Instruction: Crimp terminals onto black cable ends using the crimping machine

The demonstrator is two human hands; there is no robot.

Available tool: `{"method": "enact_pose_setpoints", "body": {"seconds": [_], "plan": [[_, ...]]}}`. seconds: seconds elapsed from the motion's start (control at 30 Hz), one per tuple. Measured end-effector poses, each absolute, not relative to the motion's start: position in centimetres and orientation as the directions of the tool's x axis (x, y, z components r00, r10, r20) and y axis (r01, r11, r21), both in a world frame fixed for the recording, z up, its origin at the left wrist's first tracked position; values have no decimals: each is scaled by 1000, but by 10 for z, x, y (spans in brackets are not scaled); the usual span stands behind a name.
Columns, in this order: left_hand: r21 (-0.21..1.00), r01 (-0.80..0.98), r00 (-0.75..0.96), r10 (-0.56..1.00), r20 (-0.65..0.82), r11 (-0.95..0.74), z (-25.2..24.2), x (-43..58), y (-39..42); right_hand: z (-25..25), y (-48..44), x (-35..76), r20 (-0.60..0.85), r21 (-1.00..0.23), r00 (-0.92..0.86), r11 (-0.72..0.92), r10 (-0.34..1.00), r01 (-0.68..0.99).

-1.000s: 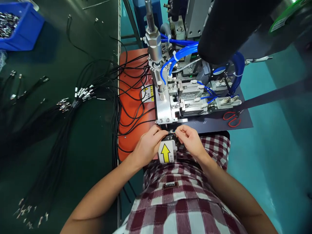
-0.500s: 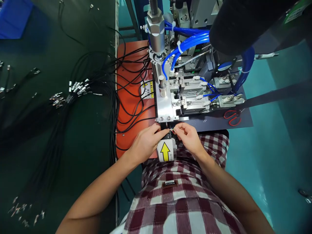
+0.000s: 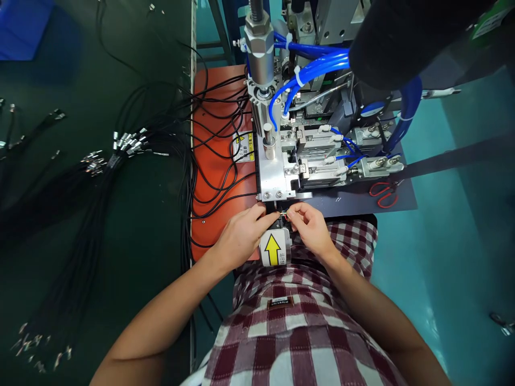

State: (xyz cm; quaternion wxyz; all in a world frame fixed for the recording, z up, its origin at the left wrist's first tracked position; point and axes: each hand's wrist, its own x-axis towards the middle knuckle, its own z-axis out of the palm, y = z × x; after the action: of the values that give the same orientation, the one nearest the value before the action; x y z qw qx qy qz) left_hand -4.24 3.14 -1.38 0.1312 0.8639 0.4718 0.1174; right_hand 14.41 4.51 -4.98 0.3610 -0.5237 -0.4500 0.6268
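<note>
Both my hands meet in front of the machine's metal block (image 3: 276,182). My left hand (image 3: 241,234) is closed, its fingers curled at the block's lower edge and its fingertips against a small cable end (image 3: 283,214) with thin pale and red wires. From the other side my right hand (image 3: 309,225) pinches these wires between thumb and forefinger. The fingers partly hide the cable end, so its exact shape does not show. Just below is a round feed part with a yellow arrow label (image 3: 273,249).
Black cables (image 3: 217,187) cross the orange plate (image 3: 245,187) to my left. A bundle with metal-tipped ends (image 3: 129,142) lies on the dark green table (image 3: 153,289). Blue air tubes (image 3: 322,64) run above the machine. Red-handled scissors (image 3: 384,194) rest at the right. A blue bin (image 3: 24,27) stands far left.
</note>
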Motion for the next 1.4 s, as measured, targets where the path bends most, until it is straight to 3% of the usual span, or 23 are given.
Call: {"method": "enact_pose_setpoints", "body": {"seconds": [0.13, 0.3, 0.47, 0.63, 0.97, 1.2, 1.4], "plan": [[326, 792, 524, 849, 71, -517, -14, -42, 31, -50, 43, 142, -349, -937, -176, -344, 921, 58], [293, 793, 537, 840, 76, -534, -15, -42, 31, -51, 38, 140, -244, -956, -98, -222, 965, 190], [174, 794, 578, 812, 81, -583, -15, -42, 30, -49, 42, 139, -385, -921, -137, -372, 913, 114], [129, 782, 601, 793, 100, -609, -16, -42, 30, -50, 44, 145, -392, -920, -175, -384, 903, 81], [168, 778, 597, 796, 98, -605, -18, -42, 30, -49, 38, 145, -101, -953, -78, -74, 992, 293], [161, 783, 597, 799, 75, -600, -18, -43, 30, -50, 38, 139, -19, -902, -72, 14, 997, 432], [180, 783, 592, 802, 79, -596, -19, -43, 30, -52, 37, 138, -24, -898, -62, 6, 998, 440]]}}
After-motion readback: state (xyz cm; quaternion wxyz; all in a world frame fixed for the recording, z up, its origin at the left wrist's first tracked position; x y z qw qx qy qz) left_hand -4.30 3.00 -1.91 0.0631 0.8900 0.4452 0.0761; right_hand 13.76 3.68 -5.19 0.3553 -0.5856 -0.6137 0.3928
